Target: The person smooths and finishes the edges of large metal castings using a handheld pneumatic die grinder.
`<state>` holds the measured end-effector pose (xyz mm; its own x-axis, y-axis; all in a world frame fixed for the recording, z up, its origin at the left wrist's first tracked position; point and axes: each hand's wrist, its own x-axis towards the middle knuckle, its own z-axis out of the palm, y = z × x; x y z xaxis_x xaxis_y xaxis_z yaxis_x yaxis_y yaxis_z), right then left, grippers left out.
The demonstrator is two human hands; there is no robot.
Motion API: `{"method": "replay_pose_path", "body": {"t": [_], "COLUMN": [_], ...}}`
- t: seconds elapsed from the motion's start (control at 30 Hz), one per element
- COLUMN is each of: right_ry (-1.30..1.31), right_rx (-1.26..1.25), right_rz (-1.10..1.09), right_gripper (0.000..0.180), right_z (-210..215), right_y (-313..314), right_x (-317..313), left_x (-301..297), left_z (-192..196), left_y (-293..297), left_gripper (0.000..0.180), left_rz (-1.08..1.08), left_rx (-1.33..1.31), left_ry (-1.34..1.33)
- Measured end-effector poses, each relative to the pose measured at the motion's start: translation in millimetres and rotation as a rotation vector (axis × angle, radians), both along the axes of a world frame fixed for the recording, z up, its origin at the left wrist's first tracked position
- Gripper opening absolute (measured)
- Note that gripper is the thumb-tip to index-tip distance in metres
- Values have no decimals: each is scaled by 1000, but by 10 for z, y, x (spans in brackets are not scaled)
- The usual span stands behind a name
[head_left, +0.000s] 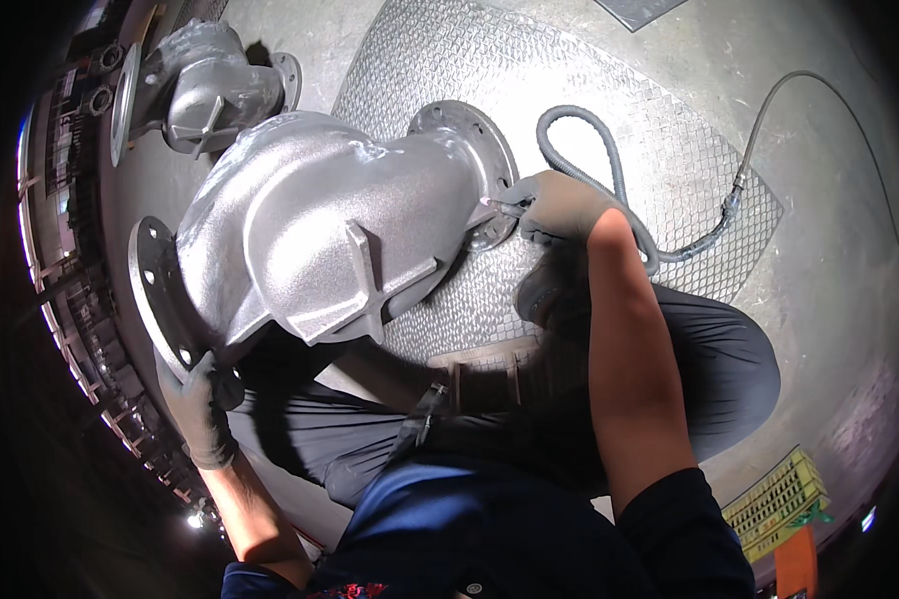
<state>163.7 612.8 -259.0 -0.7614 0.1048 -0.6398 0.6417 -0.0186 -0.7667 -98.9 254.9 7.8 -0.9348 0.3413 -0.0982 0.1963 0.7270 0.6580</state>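
Gloved hands at both ends of a large grey metal casting

A large grey casting lies directly in front of a person seated low, its right end over the left part of a patterned metal plate and its left end beyond the plate's left edge. Its long axis slants from near left to far right, with a hand at each end. The left hand is curled around the lower rim of the near left flange. The right hand is closed on a slim tool pointing left toward the far right flange, and is the nearer hand to that end. The tip looks small and bright; whether it touches metal is hard to tell.

The casting is bulbous and rounded, with a grainy, satin sheen and raised ribs crossing on its belly. Both flanges are flat discs pierced by round bolt holes. The plate has a raised, woven-looking tread and a pointed right corner. Near that corner, a dark flexible hose loops over it to a metal coupling.

Farther out, a similar second casting sits beyond the first, at upper left. A slatted yellow crate stands at lower right on the smooth grey floor.
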Motion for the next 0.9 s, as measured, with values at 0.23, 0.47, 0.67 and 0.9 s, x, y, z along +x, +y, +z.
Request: {"method": "replay_pose_path", "body": {"t": [0.23, 0.47, 0.67, 0.9], "right_ry": [-44, -45, -68, 0], "right_rx": [-101, 16, 11, 115], "right_rz": [-48, 27, 13, 61], "right_gripper": [47, 37, 43, 44], "right_z": [-25, 36, 132, 84], "right_y": [-4, 5, 23, 17], "right_x": [24, -3, -10, -2], "left_x": [43, 90, 40, 14], "left_z": [6, 10, 4, 13], "left_y": [51, 67, 33, 12], "left_gripper": [59, 61, 62, 60], "left_rz": [-3, -31, 1, -14], "left_rx": [-15, 50, 38, 23], "left_ry": [9, -17, -27, -27]}}
